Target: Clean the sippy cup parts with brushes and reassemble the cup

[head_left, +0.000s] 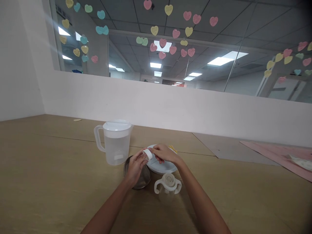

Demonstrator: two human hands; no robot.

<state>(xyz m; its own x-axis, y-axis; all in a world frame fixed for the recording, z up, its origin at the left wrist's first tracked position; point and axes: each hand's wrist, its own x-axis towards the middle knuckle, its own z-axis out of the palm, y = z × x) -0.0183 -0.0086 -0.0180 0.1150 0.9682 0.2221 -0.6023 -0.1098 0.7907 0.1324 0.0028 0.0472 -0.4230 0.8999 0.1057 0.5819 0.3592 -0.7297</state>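
Both my hands meet over the table around a small white ring-shaped cap (147, 154). My left hand (135, 166) curls under it and my right hand (163, 154) pinches it from the right. Below them lies a white plate (163, 167), and a round metal strainer (141, 180) sits under my left hand. A white two-handled cup lid (168, 183) stands just in front of my wrists. A translucent white pitcher (115, 142) with a lid and water inside stands to the left, behind my left hand.
The tan wooden table (48, 169) runs to a low white wall (170, 107) topped by glass covered in heart-shaped sticky notes. A pink sheet (280, 152) with a white object on it lies at the far right.
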